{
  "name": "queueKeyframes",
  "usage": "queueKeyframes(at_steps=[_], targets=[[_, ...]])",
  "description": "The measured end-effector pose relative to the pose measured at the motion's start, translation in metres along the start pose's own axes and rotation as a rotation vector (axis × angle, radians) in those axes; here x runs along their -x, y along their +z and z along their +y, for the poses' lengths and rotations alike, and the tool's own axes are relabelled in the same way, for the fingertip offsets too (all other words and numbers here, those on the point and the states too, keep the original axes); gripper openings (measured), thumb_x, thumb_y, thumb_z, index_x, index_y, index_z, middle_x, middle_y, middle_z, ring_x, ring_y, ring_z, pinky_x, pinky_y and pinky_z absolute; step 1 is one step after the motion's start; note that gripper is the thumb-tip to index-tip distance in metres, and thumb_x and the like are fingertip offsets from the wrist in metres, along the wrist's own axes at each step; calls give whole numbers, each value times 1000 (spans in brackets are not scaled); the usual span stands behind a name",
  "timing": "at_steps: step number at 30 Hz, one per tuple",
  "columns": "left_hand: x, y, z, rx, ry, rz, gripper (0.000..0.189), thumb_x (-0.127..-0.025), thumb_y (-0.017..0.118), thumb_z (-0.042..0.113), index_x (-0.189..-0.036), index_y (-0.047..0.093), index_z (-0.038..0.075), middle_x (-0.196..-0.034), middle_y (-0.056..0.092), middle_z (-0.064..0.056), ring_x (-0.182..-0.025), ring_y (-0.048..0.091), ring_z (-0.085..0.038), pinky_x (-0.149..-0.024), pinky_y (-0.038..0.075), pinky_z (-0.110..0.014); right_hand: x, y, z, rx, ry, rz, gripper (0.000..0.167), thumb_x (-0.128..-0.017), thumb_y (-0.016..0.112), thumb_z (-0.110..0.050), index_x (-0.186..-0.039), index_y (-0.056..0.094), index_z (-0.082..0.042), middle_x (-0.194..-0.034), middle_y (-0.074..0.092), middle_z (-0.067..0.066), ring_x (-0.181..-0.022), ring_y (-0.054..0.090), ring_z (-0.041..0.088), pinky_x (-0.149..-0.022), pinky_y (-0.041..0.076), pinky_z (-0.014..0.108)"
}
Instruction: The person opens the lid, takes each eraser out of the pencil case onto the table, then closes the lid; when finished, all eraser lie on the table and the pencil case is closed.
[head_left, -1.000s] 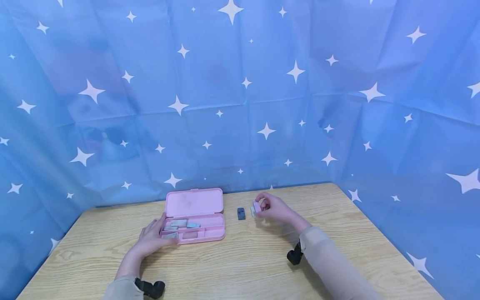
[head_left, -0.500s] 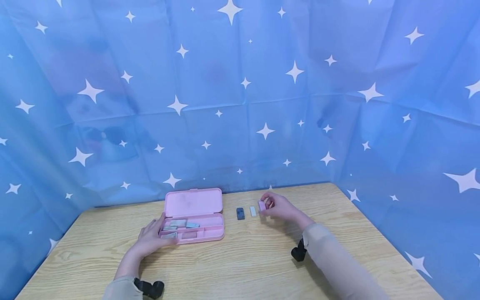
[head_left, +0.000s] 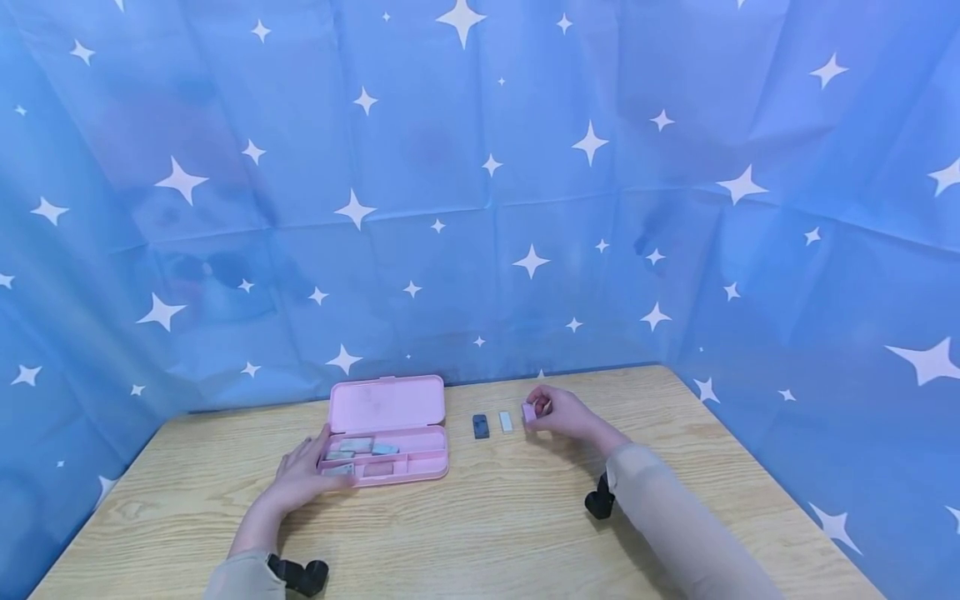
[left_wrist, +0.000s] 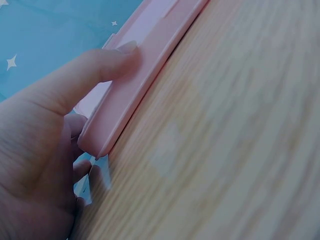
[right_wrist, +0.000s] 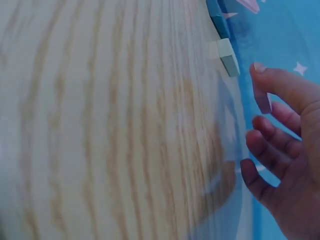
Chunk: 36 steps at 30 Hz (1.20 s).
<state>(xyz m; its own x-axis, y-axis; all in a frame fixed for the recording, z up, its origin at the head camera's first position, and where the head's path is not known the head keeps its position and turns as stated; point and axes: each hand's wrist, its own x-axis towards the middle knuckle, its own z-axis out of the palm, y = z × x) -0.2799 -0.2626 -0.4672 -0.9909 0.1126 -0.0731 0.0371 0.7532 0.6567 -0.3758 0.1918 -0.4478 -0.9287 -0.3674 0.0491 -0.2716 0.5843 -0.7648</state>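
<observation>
My left hand (head_left: 302, 473) grips the left end of an open pink pencil case (head_left: 429, 467). In the left wrist view its thumb lies on the case's front wall (left_wrist: 120, 107), with the other fingers around the end. Several pale eraser-like blocks (head_left: 358, 445) lie in the case's compartments. Farther right, my right hand (head_left: 564, 414) pinches a small pinkish-purple eraser (head_left: 529, 413) at the table, in line with a white eraser (head_left: 506, 422) and a dark grey-blue eraser (head_left: 481, 427). The right wrist view shows that pinched eraser (right_wrist: 262, 101) partly behind the thumb.
The wooden table (head_left: 450, 533) ends at the back against a blue curtain (head_left: 420, 275) with white stars. The case's lid (head_left: 387, 403) stands raised toward the curtain. A black wrist camera (head_left: 600, 502) sits by the right sleeve.
My right hand has moved slightly right with the pinkish-purple eraser, away from the white eraser, which now shows fully. My left hand and the pencil case have stayed in place.
</observation>
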Motion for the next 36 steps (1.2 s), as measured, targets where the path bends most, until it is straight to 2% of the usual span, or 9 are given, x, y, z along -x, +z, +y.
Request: queueKeyframes(at_steps=[10,19,36], targets=[[0,0,-1,-11,-2,0,119,-73,78,49,-155,5,5,-155,12,-32,-141,2,-49,-110,-3,-66,-3,2,6,36,-2,-19,39,-77,81,-13,-108,60,-5,-90,56,5,-79,54,19,-67,47,33],[0,1,-1,-8,-5,7,119,-72,79,48,-155,5,5,-155,12,-32,-141,2,-50,-110,-2,-67,-5,3,6,60,-2,-11,39,-76,81,-12,-108,60,-3,-92,57,6,-80,54,19,-70,47,33],[1,0,0,-13,-5,6,119,-73,78,49,-155,6,4,-155,12,-33,-141,3,-50,-110,-1,-67,-8,4,8,91,-18,-55,36,-78,81,-14,-106,60,-5,-94,57,5,-85,53,19,-77,47,37]])
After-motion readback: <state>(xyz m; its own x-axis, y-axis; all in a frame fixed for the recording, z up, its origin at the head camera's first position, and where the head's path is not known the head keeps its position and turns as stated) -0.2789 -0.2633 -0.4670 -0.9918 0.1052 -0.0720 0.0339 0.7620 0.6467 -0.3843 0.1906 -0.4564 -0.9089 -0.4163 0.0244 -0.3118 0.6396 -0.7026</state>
